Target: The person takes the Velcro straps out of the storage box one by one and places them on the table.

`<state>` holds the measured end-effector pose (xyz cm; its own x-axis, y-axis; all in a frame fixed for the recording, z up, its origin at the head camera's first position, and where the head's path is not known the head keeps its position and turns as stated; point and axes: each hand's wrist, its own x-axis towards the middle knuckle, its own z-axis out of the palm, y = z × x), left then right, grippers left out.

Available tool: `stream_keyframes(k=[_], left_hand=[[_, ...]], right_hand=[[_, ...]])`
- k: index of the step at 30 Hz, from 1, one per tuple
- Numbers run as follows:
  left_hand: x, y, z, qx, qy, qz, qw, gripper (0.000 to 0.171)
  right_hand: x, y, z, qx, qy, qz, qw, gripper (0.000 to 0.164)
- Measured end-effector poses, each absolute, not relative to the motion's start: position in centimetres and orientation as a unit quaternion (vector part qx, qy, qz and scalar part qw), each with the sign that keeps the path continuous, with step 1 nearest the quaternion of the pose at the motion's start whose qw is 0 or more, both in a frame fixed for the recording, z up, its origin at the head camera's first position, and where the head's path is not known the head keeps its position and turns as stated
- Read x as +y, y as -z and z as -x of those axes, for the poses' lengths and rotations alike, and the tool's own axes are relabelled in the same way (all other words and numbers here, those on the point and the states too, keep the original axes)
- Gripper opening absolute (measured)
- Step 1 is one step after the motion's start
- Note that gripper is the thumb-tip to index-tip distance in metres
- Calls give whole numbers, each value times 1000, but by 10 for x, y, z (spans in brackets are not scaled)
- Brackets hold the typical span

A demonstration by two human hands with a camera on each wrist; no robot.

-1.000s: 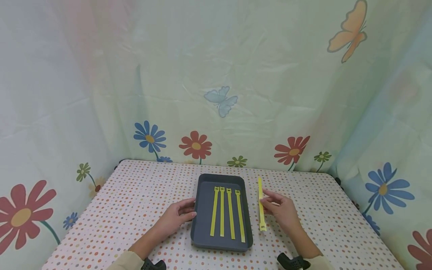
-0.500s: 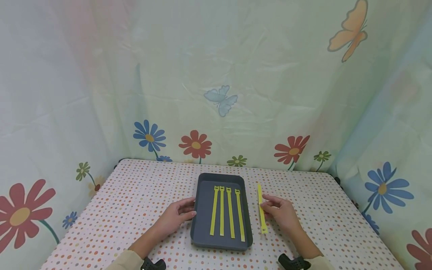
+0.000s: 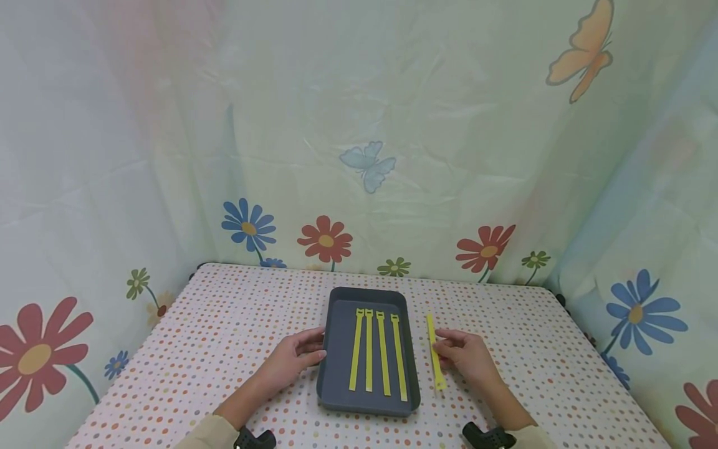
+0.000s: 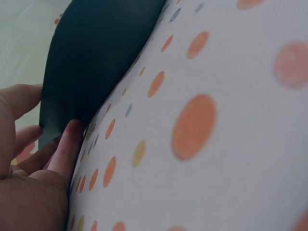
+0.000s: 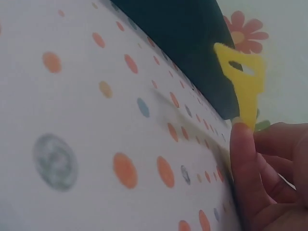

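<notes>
A dark grey tray (image 3: 339,390) sits on the table with several yellow hook-and-loop cable ties (image 3: 368,352) lying lengthwise inside, slotted heads at the far end. My left hand (image 3: 288,360) touches the tray's left side, its fingers relaxed along the wall; the left wrist view has them against the outer wall (image 4: 91,57). To the right of the tray, my right hand (image 3: 470,357) pinches another yellow cable tie (image 3: 437,373) near its middle, slotted head towards me. In the right wrist view that head (image 5: 247,91) stands out above the thumb and fingers, flat and unfastened.
A cloth (image 3: 252,312) with coloured dots covers the table. Behind and at both sides hangs a pale curtain (image 3: 449,156) printed with flowers and butterflies. A dark wrist mount (image 3: 488,434) sits on each forearm.
My right hand has lowered slightly, and the cable tie in it has come down towards me, tilting a little. The left hand, the tray and the ties inside stay put.
</notes>
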<state>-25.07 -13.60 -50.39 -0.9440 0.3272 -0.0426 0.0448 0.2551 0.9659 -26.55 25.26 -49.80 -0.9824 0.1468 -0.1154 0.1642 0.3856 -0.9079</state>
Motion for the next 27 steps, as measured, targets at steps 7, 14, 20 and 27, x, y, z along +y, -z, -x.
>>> stream_keyframes(k=[7, 14, 20, 27], left_hand=[[-136, 504, 250, 784, -598, -121, 118, 61], [-136, 504, 250, 783, -598, -126, 116, 61], [-137, 506, 252, 776, -606, -131, 119, 60], [-137, 506, 251, 775, -607, -130, 120, 61]], right_hand=[[248, 498, 263, 861, 501, -84, 1, 43], [241, 494, 261, 895, 440, -76, -8, 46], [237, 487, 260, 902, 424, -77, 5, 45], [235, 483, 261, 908, 411, -78, 19, 44]])
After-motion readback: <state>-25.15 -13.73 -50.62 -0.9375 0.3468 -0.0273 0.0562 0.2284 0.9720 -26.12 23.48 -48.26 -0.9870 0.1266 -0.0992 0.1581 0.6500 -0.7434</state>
